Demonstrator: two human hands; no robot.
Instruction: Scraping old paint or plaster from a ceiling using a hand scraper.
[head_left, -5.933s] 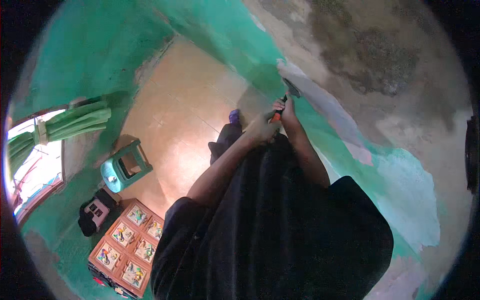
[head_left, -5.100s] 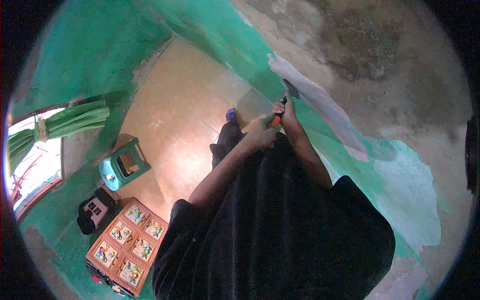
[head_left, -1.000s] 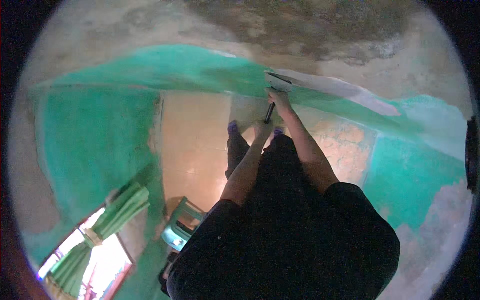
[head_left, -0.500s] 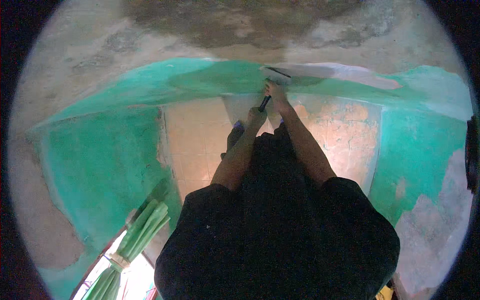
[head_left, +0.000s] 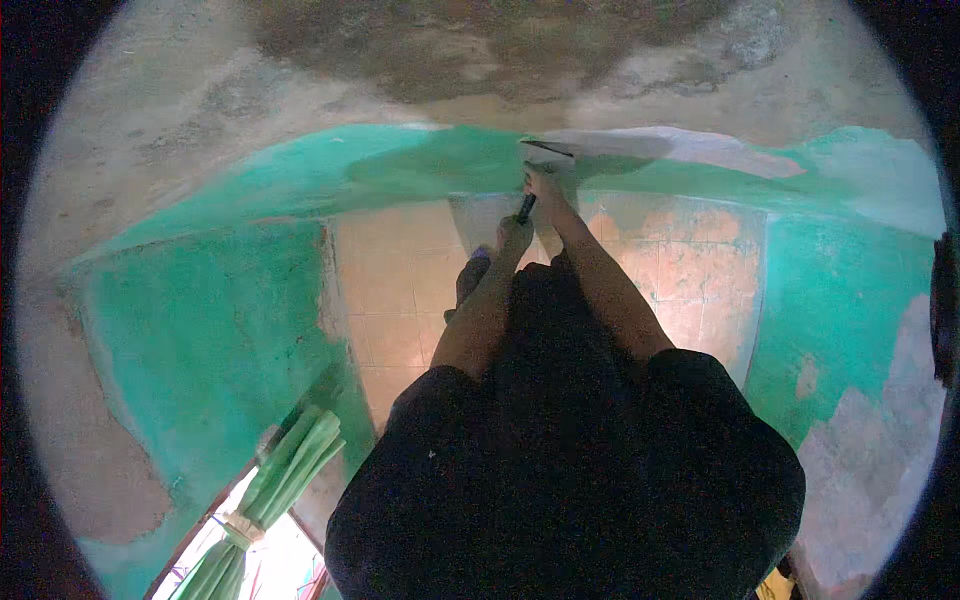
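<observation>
A wide-bladed scraper (head_left: 548, 153) rests with its pale blade and dark edge against the green-painted wall (head_left: 440, 158) ahead of me. My right hand (head_left: 542, 181) is closed around it close to the blade. Lower down, my left hand (head_left: 514, 234) grips the end of its black handle (head_left: 526, 208). Both arms reach forward, and the blade touches or almost touches the wall; I cannot tell which. Right of the blade lies a pale bare patch (head_left: 690, 146) with an uneven paint edge.
Orange tiles (head_left: 395, 270) cover the floor below. Green walls with bare patches rise at left (head_left: 210, 350) and right (head_left: 830, 310). A tied green curtain (head_left: 290, 465) hangs by a bright opening at lower left. Bare grey plaster (head_left: 480, 60) lies above the green band.
The scraper and both hands have shifted slightly left, with the blade a little lower on the wall. My grip stays the same. My torso has moved slightly right in the picture.
</observation>
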